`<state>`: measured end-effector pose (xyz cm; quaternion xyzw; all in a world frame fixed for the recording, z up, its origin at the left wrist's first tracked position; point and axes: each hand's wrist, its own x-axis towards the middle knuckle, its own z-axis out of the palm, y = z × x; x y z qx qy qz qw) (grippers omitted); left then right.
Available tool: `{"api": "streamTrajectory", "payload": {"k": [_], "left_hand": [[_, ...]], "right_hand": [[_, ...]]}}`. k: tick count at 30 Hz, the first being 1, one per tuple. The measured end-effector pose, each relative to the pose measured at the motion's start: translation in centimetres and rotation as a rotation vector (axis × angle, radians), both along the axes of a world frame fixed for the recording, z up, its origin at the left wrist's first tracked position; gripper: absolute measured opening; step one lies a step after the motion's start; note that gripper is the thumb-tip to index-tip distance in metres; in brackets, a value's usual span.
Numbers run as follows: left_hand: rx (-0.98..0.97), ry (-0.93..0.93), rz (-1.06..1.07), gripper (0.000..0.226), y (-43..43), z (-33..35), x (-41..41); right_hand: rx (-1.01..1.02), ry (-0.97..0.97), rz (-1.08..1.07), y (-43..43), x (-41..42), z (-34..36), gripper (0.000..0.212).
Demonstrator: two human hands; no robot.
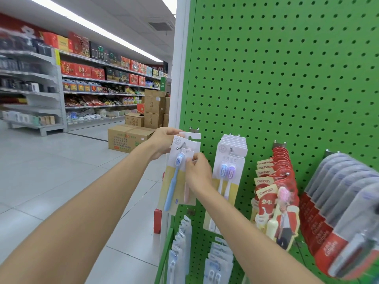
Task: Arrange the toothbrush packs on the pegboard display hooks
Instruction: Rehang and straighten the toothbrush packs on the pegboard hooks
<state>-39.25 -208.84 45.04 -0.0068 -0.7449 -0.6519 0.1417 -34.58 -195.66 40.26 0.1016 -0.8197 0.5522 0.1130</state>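
A toothbrush pack (175, 182) with a blue brush and a pink brush hangs at the leftmost hook (181, 146) of the green pegboard (276, 78). My left hand (164, 141) grips the pack's top left corner. My right hand (198, 171) pinches the pack's right side near the brush heads. The hook's tip pokes through the pack's hang hole. Another white card (191, 135) sits behind it on the same hook. To the right, several matching packs (227, 169) hang on a second hook.
Red canban packs (274, 193) and Colgate packs (338, 214) hang further right. More toothbrush packs (180, 249) hang on the lower row. Cardboard boxes (128, 138) stand on the aisle floor at left, with stocked shelves (98, 87) behind.
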Motion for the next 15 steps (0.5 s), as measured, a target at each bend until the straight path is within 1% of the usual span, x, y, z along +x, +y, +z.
{"api": "streamTrajectory", "payload": {"k": [3, 7, 11, 15], "left_hand": [[0.143, 0.020, -0.051, 0.012, -0.9, 0.1, 0.3], [0.234, 0.020, -0.048, 0.009, -2.1, -0.5, 0.7], [0.323, 0.022, 0.048, 0.010, -3.4, -1.9, 1.4], [0.315, -0.024, 0.167, 0.010, -4.1, -3.8, 3.5]], "right_hand": [[0.004, 0.021, -0.011, 0.0, -0.1, -0.2, 0.015], [0.015, 0.054, -0.029, 0.1, -0.2, -0.2, 0.014], [0.020, 0.052, -0.042, 0.1, 0.1, -0.2, 0.016], [0.022, 0.025, -0.075, -0.1, 0.5, 0.1, 0.015]]}}
